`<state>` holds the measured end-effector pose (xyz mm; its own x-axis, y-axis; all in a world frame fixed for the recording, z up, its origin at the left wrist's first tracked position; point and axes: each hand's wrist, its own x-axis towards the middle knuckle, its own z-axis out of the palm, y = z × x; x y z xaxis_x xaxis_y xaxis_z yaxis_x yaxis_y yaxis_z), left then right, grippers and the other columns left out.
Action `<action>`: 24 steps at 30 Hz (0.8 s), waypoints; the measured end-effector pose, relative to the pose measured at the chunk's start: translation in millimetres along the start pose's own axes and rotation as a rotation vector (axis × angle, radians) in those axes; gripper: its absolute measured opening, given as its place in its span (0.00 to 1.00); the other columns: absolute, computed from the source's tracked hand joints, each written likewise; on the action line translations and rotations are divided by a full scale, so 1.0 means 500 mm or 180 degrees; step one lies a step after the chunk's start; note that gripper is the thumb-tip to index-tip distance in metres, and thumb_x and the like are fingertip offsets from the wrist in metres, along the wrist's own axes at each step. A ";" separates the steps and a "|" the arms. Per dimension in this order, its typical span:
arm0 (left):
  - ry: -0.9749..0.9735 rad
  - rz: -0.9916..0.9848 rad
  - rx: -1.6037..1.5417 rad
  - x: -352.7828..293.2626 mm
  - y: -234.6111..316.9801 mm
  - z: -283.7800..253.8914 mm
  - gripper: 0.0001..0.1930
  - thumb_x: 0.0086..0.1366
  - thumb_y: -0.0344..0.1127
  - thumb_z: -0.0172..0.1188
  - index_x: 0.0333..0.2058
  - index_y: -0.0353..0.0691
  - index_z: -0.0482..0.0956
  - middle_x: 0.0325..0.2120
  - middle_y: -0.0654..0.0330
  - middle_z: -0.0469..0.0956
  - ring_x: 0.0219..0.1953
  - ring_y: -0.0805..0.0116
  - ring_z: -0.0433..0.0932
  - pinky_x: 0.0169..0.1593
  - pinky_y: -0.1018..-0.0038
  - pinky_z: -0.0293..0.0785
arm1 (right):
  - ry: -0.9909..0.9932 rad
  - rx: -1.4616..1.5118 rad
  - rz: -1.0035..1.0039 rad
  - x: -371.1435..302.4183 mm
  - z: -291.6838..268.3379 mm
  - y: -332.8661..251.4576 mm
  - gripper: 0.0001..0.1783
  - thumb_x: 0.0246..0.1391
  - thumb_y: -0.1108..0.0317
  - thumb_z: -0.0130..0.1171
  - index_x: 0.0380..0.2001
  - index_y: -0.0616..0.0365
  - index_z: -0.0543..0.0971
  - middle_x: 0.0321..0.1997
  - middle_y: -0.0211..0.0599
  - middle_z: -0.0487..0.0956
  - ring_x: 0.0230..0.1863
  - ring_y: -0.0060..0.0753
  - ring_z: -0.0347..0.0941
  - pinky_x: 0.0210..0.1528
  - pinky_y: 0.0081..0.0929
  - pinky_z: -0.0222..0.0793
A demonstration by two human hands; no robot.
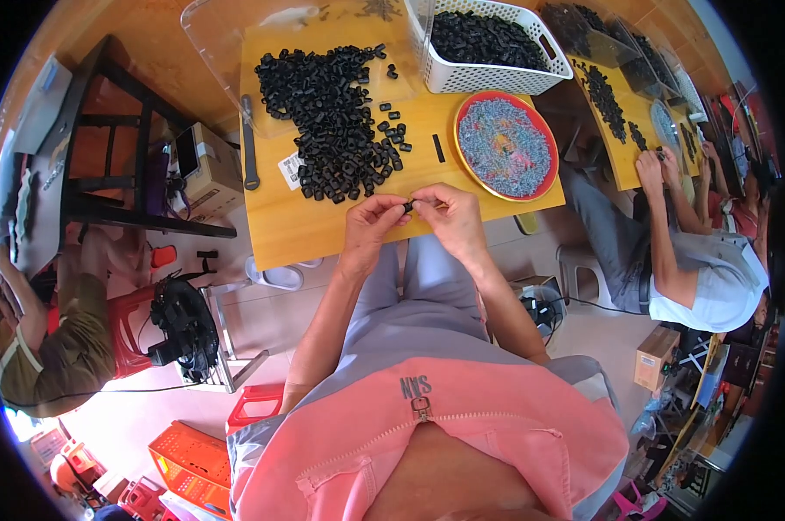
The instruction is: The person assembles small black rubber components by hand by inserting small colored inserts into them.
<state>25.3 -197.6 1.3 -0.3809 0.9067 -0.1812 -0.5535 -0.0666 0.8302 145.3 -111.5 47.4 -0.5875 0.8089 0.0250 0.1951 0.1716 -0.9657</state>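
Over the near edge of the yellow table (280,233), my two hands meet at a small black plastic part (407,207). My left hand (372,227) pinches it between thumb and fingers. From the other side, my right hand (453,222) is closed in a pinch at the part's right end; whether it also has a tiny piece in it is too small to tell. Just beyond lies a large heap of similar black parts (323,104), with several loose ones to its right. A red-rimmed round dish (460,156) holds many tiny bluish-grey pieces (501,130).
A white perforated basket (462,81) full of black parts stands at the back. The heap spills from a clear plastic bin (214,54). A dark flat strip (249,148) lies at left, a short black strip (438,148) near the dish. Another person (670,226) works at right.
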 end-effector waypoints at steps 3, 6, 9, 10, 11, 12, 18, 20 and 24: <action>0.0031 -0.0016 0.0070 -0.003 0.003 0.003 0.07 0.56 0.27 0.57 0.35 0.33 0.75 0.28 0.61 0.77 0.29 0.76 0.76 0.37 0.82 0.73 | 0.0108 -0.0372 -0.0210 -0.002 0.003 -0.003 0.06 0.43 0.78 0.58 0.29 0.65 0.77 0.26 0.42 0.78 0.25 0.25 0.75 0.27 0.20 0.69; -0.0054 0.0062 0.0192 -0.008 0.009 0.005 0.08 0.55 0.25 0.58 0.35 0.33 0.75 0.27 0.60 0.77 0.29 0.75 0.76 0.37 0.82 0.72 | 0.0130 -0.0465 -0.0286 0.000 0.004 0.003 0.06 0.42 0.78 0.58 0.28 0.65 0.77 0.25 0.42 0.78 0.25 0.26 0.75 0.26 0.20 0.69; -0.0022 0.0026 0.0196 -0.010 0.014 0.010 0.09 0.54 0.24 0.59 0.35 0.32 0.76 0.27 0.60 0.78 0.29 0.76 0.76 0.36 0.82 0.72 | 0.0076 -0.0288 -0.0126 0.000 0.001 0.006 0.06 0.42 0.78 0.58 0.28 0.64 0.77 0.24 0.40 0.78 0.24 0.25 0.74 0.25 0.20 0.69; 0.0038 0.0022 0.0188 -0.010 0.013 0.010 0.09 0.53 0.24 0.59 0.35 0.32 0.76 0.26 0.60 0.78 0.29 0.76 0.76 0.36 0.82 0.72 | 0.0053 -0.0263 -0.0115 0.001 0.002 0.009 0.05 0.42 0.78 0.58 0.27 0.64 0.77 0.23 0.40 0.78 0.23 0.24 0.74 0.25 0.20 0.68; 0.0096 0.0019 0.0181 -0.010 0.012 0.010 0.09 0.53 0.24 0.59 0.34 0.32 0.76 0.26 0.60 0.78 0.28 0.76 0.76 0.35 0.82 0.72 | 0.0031 -0.0237 -0.0105 0.002 0.002 0.011 0.05 0.42 0.78 0.58 0.27 0.65 0.77 0.22 0.39 0.78 0.22 0.24 0.73 0.24 0.20 0.68; 0.0097 0.0020 0.0180 -0.009 0.011 0.010 0.09 0.53 0.24 0.59 0.34 0.32 0.76 0.26 0.60 0.78 0.28 0.76 0.76 0.35 0.82 0.72 | 0.0030 -0.0238 -0.0106 0.002 0.002 0.009 0.05 0.42 0.78 0.58 0.27 0.65 0.77 0.22 0.39 0.78 0.22 0.24 0.73 0.24 0.20 0.68; 0.0230 0.0014 0.0340 -0.012 0.003 0.008 0.07 0.52 0.23 0.60 0.32 0.32 0.77 0.26 0.60 0.78 0.27 0.78 0.75 0.34 0.84 0.71 | -0.0112 -0.0327 0.0079 -0.002 -0.002 0.008 0.03 0.43 0.78 0.57 0.26 0.65 0.77 0.21 0.36 0.77 0.20 0.18 0.70 0.22 0.17 0.65; 0.0240 -0.0030 0.0282 -0.014 0.007 0.012 0.07 0.52 0.23 0.60 0.32 0.31 0.78 0.25 0.60 0.78 0.26 0.78 0.75 0.33 0.84 0.72 | -0.0173 -0.0018 0.0289 -0.002 -0.002 0.013 0.03 0.43 0.78 0.57 0.25 0.64 0.76 0.19 0.34 0.76 0.19 0.16 0.69 0.21 0.17 0.64; 0.0229 -0.0035 0.0307 -0.013 0.007 0.016 0.07 0.52 0.22 0.60 0.32 0.31 0.78 0.25 0.60 0.78 0.26 0.78 0.75 0.33 0.84 0.71 | -0.0166 0.0193 0.0399 -0.002 0.004 0.030 0.02 0.43 0.78 0.57 0.24 0.65 0.76 0.17 0.32 0.74 0.18 0.16 0.67 0.20 0.17 0.63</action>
<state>31.7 -200.5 9.6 -0.4293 0.8747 -0.2250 -0.4854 -0.0134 0.8742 147.3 -110.9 32.6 -0.6017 0.7913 -0.1086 0.2225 0.0355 -0.9743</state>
